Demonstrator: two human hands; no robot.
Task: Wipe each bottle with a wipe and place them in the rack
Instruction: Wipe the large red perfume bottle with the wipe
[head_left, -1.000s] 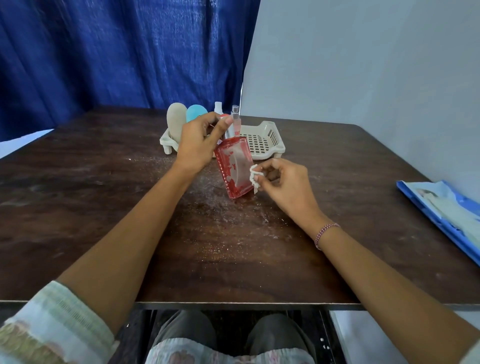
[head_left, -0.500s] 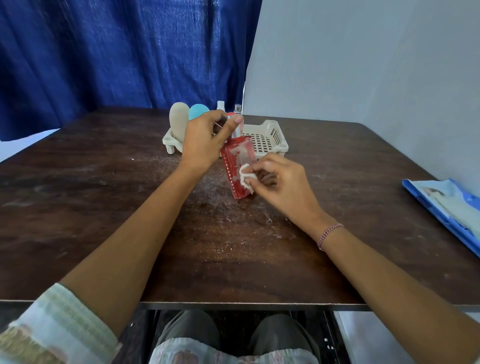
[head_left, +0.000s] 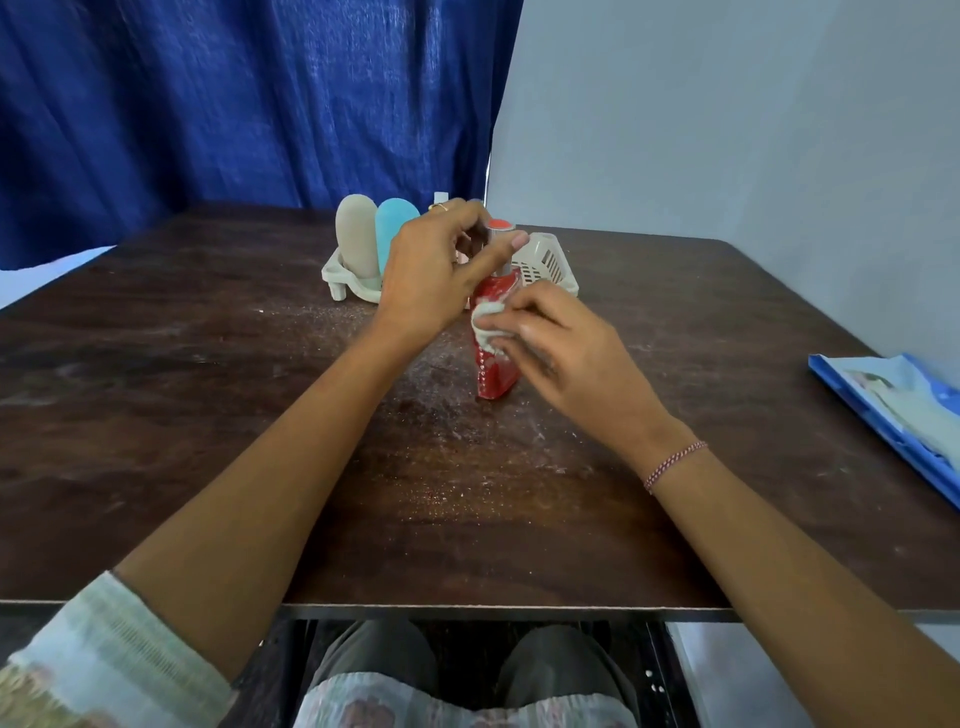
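Two hands: both on one red bottle (head_left: 493, 374), mid worktop (head_left: 208, 389)
Left hand (head_left: 436, 275): fingers curled round the cap end
Right hand (head_left: 561, 343): pinching a white wipe (head_left: 488, 325), pressed on the bottle's side
Bottle axis: near upright, base looks to be on the worktop, top tipped away
Rack (head_left: 545, 260): just behind the hands, left one's nearer, so I reckon it goes straight forward

A red bottle (head_left: 496, 376), white wipe (head_left: 485, 318), cream lattice rack (head_left: 553, 262), 1 beige bottle (head_left: 356, 236), 1 turquoise bottle (head_left: 395, 231), dark brown wood-grain table (head_left: 208, 389), deep blue curtain (head_left: 208, 104), pink-and-white bracelet (head_left: 672, 462).
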